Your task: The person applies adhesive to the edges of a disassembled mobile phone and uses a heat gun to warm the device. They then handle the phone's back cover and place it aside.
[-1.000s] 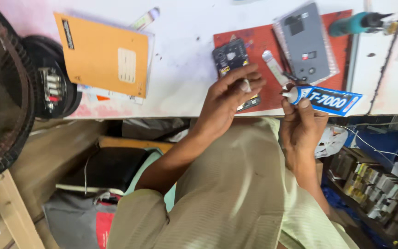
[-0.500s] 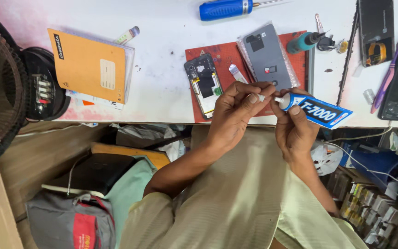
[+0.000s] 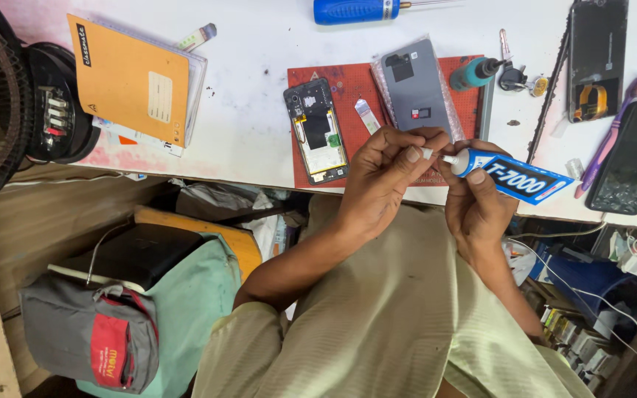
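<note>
Both hands have drifted right; left hand [image 3: 381, 173] pinches the small white cap [image 3: 427, 153], right hand [image 3: 477, 199] clamps the blue-and-white glue tube [image 3: 514, 175] steady, I judge.

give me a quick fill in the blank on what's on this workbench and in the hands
1. The right hand holds a blue ____ of glue.
2. The left hand pinches the small white ____ at its nozzle.
3. The opened phone lies on a ____ mat.
4. The notebook has an ____ cover.

Missing words: tube; cap; red; orange
</note>
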{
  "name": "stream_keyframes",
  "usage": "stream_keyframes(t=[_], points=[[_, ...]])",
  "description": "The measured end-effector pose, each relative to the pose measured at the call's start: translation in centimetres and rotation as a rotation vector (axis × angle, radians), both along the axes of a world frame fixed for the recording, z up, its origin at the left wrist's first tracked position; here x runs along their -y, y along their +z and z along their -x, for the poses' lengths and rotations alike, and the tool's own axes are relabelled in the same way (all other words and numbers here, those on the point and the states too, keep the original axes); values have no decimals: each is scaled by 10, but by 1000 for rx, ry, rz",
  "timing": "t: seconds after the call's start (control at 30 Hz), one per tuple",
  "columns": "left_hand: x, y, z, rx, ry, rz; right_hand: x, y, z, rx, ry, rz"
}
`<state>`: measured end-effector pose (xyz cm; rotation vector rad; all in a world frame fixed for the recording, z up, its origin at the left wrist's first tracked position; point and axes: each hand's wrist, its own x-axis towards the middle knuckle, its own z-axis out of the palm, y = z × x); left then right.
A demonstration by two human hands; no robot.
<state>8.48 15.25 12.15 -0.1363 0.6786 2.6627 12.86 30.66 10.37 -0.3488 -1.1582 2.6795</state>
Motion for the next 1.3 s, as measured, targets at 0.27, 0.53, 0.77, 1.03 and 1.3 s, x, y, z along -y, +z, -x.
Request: stream_keyframes(t=[0.27,0.53,0.77,1.03,1.3], points=[[3,1,2,26,-10,21,2,-2,2,4,2,20],[6,2,0,-46,42,93,9,-1,-1,1,-20,-19],[9,2,-3,-79,82,204,14,0,-4,46,-28,-47],[15,4,-4,-21,69,201,22,2,-5,46,-17,-31],[22,8,-5,-87,96,281,28,4,-8,61,-7,-27]])
